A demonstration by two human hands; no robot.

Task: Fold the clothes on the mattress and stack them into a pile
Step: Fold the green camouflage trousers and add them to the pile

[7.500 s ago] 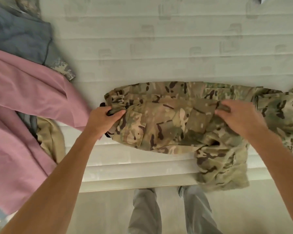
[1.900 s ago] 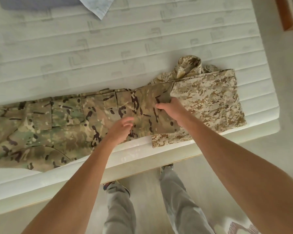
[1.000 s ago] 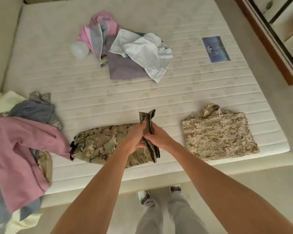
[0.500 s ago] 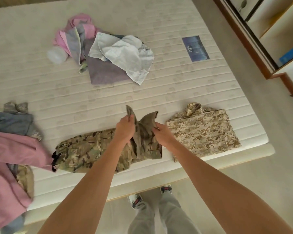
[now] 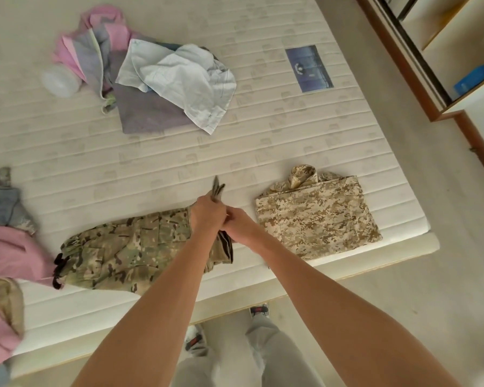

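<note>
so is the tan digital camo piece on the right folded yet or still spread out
Folded. The tan digital camo garment lies as a flat, squared rectangle near the mattress edge, collar bunched at the top, neither hand touching it.

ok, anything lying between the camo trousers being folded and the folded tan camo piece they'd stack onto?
Nothing visible. Both hands, left hand and right hand, grip the raised end of the camo trousers; only bare mattress separates it from the folded tan garment.
</note>
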